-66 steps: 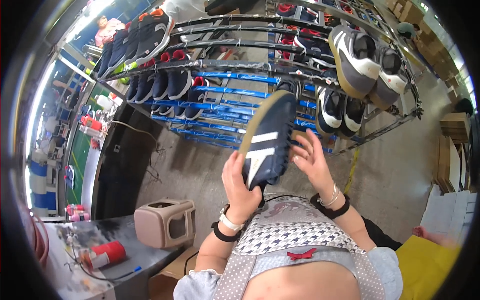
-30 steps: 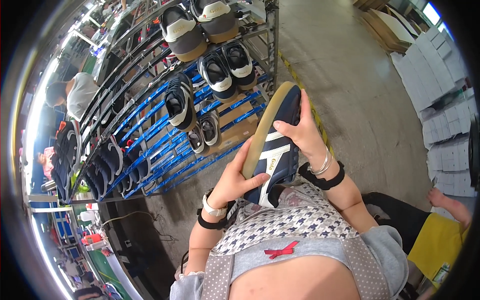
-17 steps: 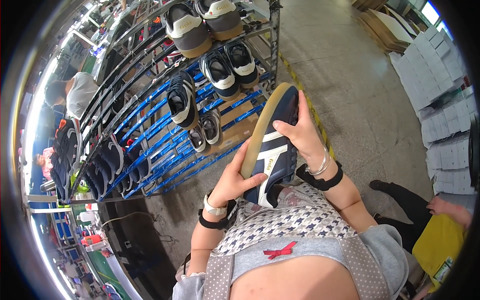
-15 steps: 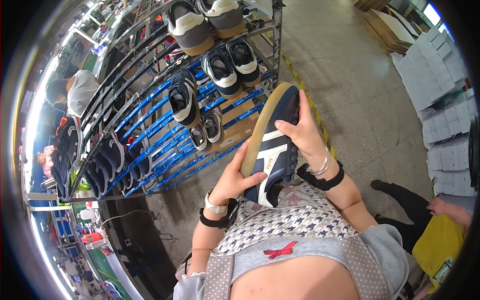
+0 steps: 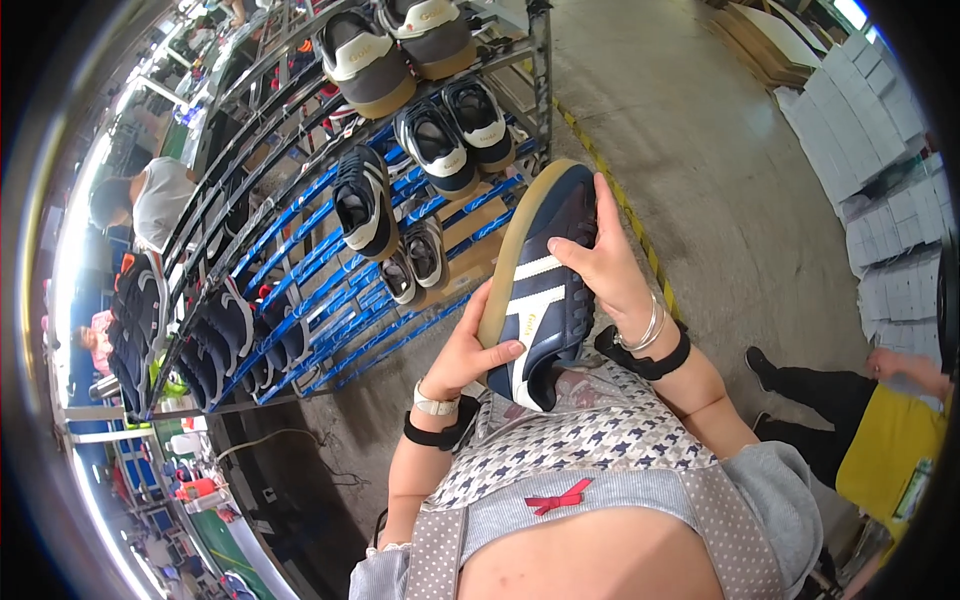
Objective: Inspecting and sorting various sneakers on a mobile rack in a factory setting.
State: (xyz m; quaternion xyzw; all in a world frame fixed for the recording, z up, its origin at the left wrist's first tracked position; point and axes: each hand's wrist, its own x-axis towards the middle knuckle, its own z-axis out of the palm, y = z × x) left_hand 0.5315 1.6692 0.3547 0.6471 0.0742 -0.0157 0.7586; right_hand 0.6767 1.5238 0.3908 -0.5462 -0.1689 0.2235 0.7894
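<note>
A navy sneaker with white stripes and a tan gum sole is held in front of my body, its toe pointing up and away, its side facing up. My left hand grips the heel part, thumb on the white side panel and fingers against the sole. Around the toe end, my right hand is closed, with the thumb on the upper and the fingers along the far side. The right fingers are partly hidden behind the shoe. The sneaker's inside is mostly turned from sight.
Ahead and left stands a metal rack with blue-wrapped bars, carrying several sneakers. Stacked white boxes and brown cardboard sheets are at the right. A person in yellow is close on my right; another in white is beyond the rack.
The sneaker stays in both hands at nearly the same place and angle. The view has shifted slightly, and the person in yellow has moved an arm.
</note>
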